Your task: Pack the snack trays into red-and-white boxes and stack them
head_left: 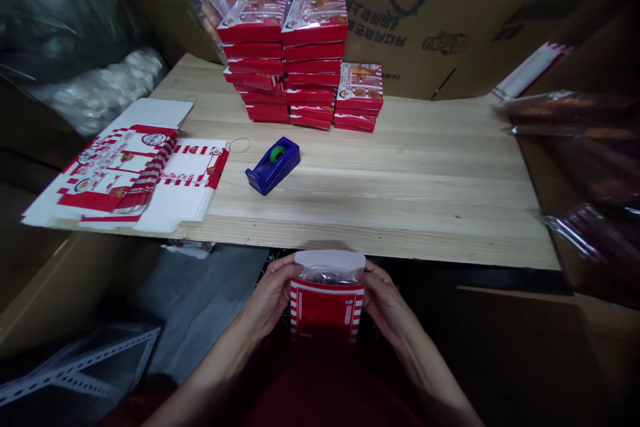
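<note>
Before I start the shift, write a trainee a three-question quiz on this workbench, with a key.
1. Multiple choice: as pictured, where do the flat cartons lie relative to the tape dispenser? A) left B) right C) on top of it
2. True or false: the stacked boxes stand on the floor.
3. Open: what do the left hand and right hand hold between them?

Key: 1. A. 2. False; they stand on the table. 3. A red-and-white box.
</note>
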`<state>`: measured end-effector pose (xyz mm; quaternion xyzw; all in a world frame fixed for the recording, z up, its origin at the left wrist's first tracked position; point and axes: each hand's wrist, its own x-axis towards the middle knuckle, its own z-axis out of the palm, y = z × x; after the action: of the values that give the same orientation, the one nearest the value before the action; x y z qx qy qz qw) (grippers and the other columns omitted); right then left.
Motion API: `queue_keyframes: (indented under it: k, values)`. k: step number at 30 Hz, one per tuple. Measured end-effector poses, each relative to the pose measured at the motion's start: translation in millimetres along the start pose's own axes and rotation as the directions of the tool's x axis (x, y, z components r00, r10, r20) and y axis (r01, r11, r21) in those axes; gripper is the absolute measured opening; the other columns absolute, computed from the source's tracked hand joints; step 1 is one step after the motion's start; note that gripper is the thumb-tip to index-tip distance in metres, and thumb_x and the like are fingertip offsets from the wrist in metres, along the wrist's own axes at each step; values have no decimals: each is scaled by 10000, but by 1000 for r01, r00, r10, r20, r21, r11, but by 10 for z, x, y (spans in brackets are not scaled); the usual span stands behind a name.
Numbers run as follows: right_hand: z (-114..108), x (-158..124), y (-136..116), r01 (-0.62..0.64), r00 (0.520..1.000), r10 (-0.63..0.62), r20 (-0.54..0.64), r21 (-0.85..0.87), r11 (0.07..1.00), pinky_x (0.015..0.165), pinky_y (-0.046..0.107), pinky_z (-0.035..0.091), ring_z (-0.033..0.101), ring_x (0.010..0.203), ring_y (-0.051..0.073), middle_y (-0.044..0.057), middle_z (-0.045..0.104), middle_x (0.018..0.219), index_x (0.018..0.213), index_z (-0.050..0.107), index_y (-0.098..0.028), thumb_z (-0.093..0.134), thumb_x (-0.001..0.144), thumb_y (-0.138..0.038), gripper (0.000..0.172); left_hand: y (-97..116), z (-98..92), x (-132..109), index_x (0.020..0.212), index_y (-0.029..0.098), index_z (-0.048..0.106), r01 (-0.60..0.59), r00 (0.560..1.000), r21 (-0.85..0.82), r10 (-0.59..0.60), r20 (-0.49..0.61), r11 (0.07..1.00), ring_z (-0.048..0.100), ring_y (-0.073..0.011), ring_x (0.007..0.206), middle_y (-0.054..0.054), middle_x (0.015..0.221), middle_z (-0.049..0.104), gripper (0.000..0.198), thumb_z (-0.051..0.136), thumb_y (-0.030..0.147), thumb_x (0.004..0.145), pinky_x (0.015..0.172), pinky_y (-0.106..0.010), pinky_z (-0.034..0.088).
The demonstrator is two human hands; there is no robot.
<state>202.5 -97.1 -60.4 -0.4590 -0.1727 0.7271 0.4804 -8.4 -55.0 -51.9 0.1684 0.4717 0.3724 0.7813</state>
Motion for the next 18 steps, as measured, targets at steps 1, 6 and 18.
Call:
queue_keyframes:
  k: [1, 6, 18]
  values:
    - [-13, 4, -33, 25, 1000, -24, 19, -50, 998, 986, 445, 554, 761, 1029, 272, 41, 831, 1051, 1072, 807, -289, 797, 812, -352, 268, 16, -10, -1, 949, 153, 830, -6, 999, 49, 4, 41, 999, 702, -158, 716, -62, 860, 812, 233, 776, 177, 723, 725, -248, 530]
    - [-100, 10, -174, 240, 963, -182, 201, -317, 918, 1036, 419, 514, 728, 1130, 267, 59, 812, 1142, 995, 851, -292, 684, 895, -267, 196, 133, -175, 23, 1003, 173, 850, -213, 935, 277, 113, 337, 937, 737, -242, 1054, -106, 1111, 812, 264, 648, 162, 833, 963, -313, 522]
    - [-167, -13, -161, 338, 918, -171, 359, -480, 809, 1179, 511, 414, 543, 1400, 279, 35, 649, 1454, 1325, 705, -380, 531, 1033, -357, 340, 220, -327, 128, 1177, 289, 802, -470, 855, 522, 220, 470, 711, 690, -240, 1217, -67, 1264, 768, 259, 630, 262, 985, 1062, -349, 507]
